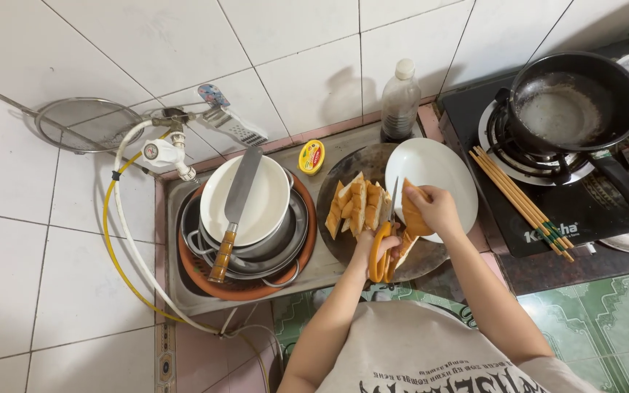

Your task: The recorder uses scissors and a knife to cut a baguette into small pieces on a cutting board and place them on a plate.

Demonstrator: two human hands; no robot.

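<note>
My left hand [381, 246] grips the orange-handled scissors [386, 240], blades up toward twelve o'clock. My right hand [434, 207] pinches a tofu piece [410, 216] over the round board [362, 164]. I'd judge short, even snips best, fingers clear of the blades.
</note>
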